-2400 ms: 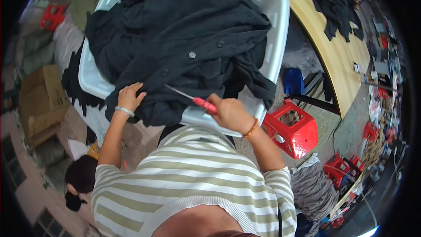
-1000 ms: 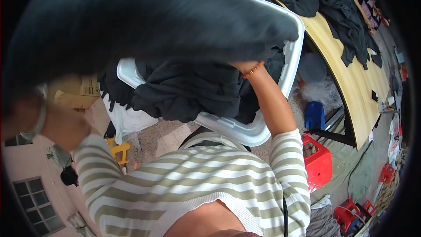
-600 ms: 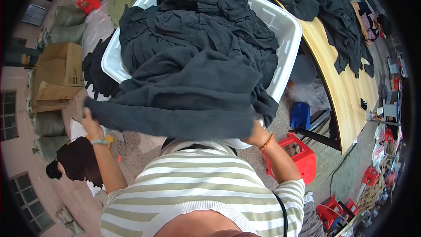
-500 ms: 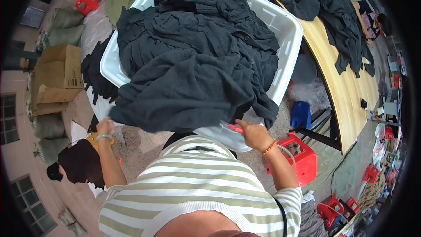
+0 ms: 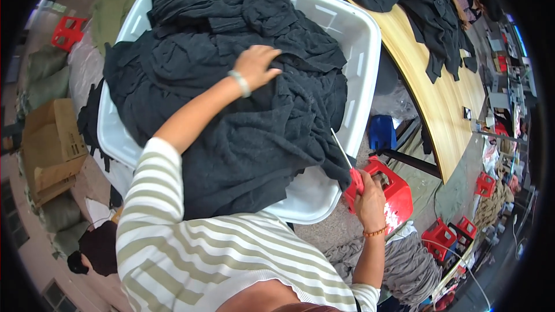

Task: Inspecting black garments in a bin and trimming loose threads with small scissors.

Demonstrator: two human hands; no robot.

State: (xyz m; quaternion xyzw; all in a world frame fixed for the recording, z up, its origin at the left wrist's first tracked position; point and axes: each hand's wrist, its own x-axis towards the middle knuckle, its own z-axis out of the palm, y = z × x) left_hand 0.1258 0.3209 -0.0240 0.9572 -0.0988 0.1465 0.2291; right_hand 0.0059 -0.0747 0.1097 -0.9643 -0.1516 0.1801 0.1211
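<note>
Head view, looking down over my striped sleeve [image 5: 173,237]. My left hand [image 5: 256,65] lies palm-down on the heap of dark garments [image 5: 231,98] that fills the white plastic tub [image 5: 361,52]; its fingers are spread and curl loosely into the cloth near the top of the pile, pressing rather than pinching, which appears to keep the loose knit from sliding while the other hand is away from it. The left forearm runs diagonally up from the near left rim of the tub, elbow bent, with a pale bracelet [image 5: 239,83] at the wrist. The garments mound above the tub's walls and spill over its left and near rims, so a flat hand on top is the simplest way to steady them.

My right hand [image 5: 368,195] hangs just outside the tub's near right corner, arm nearly straight and pointing downward, an orange bracelet [image 5: 376,232] on the wrist. Its fingers are wrapped closed around the red handle of a small pair of thread snips [image 5: 348,170], whose thin metal blade points up toward the hanging edge of the cloth, almost touching it. Below that hand stands a red plastic stool [image 5: 396,193]; a long wooden surface [image 5: 439,92] with more dark garments lies beyond the tub's right wall.
</note>
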